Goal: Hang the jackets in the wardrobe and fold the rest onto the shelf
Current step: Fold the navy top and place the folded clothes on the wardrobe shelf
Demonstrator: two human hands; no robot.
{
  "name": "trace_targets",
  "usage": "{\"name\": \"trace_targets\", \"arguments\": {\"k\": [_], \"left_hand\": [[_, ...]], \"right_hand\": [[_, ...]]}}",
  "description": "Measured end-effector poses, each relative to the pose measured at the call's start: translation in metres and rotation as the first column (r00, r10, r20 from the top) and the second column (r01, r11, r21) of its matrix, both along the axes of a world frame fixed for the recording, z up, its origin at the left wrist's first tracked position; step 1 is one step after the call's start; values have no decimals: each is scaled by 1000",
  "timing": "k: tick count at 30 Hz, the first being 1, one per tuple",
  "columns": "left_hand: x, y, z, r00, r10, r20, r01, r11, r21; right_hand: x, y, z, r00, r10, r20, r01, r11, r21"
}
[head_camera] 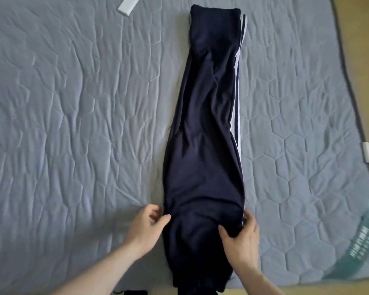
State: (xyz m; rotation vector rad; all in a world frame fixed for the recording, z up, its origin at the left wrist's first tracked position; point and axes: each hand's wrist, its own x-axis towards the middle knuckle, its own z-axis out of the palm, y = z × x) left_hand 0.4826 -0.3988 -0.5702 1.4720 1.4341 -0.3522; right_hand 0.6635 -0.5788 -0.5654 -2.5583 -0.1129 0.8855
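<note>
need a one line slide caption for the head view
Both hands, left hand and right hand, grip the near end of dark striped track pants laid lengthwise on a grey quilted mat.

Our arms, head cam view
We see both forearms bare, no sleeves; left hand and right hand bare too, apparently no rings or watch, edges blurred.

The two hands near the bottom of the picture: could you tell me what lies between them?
In the head view, the near end of the dark trousers lies between left hand and right hand.
</note>
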Motion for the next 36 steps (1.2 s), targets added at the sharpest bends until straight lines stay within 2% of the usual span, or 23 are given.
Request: {"name": "trace_targets", "arguments": {"k": [3, 7, 9, 12, 16, 19, 22, 25, 27, 31, 36], "left_hand": [[-7, -50, 12, 1000, 22, 0, -21, 971, -239], [-9, -80, 21, 991, 136, -6, -131, 941, -313], [-11, -84, 27, 988, 147, -35, -151, 931, -331], [-19, -86, 44, 991, 95, -93, -123, 924, -363], [-34, -92, 72, 989, -30, -143, -39, 891, -452], [-47, -102, 91, 984, -27, -178, -70, 853, -518], [-51, -103, 104, 981, 39, -192, -129, 864, -487], [-47, -93, 116, 980, 120, -161, -178, 891, -418], [-39, -81, 127, 976, 171, -132, -209, 903, -376], [-14, -48, 144, 987, 163, -7, -159, 954, -254], [34, -2, 153, 963, 218, 159, -177, 955, -236]], "right_hand": [[-13, -27, 8, 970, -121, -210, 115, 993, -40], [-17, -46, 9, 857, -121, -500, 96, 992, -76], [-20, -52, 15, 813, -123, -570, 100, 992, -71], [-29, -57, 30, 798, -205, -567, 175, 979, -107], [-54, -68, 55, 738, -249, -627, 173, 968, -180], [-72, -77, 74, 717, -277, -640, 176, 960, -219], [-76, -78, 88, 724, -302, -620, 209, 953, -221], [-67, -65, 103, 718, -337, -609, 270, 941, -203], [-52, -53, 113, 682, -360, -637, 320, 930, -182], [-15, -19, 135, 653, -351, -671, 397, 913, -91], [31, 28, 153, 729, -262, -632, 384, 921, 61]]}}
